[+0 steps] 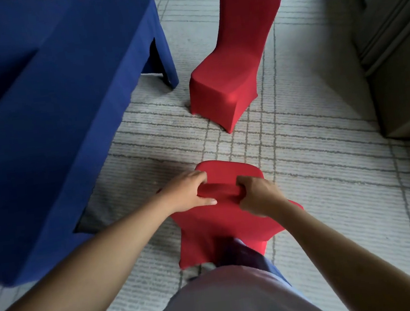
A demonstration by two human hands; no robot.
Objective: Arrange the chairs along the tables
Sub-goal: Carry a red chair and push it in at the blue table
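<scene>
Right below me stands a chair in a red cover, seen from above and behind. My left hand grips the left end of its backrest top, fingers curled over the front and thumb on the back. My right hand grips the right end of the same top edge. Its seat points away from me. A second red-covered chair stands further ahead on the carpet, turned toward the table's far corner. A table under a blue cloth fills the left side.
Pale carpet with grey grid lines covers the floor between table and wall. A grey wall panel or door frame runs along the right. My leg and shoe are just behind the held chair.
</scene>
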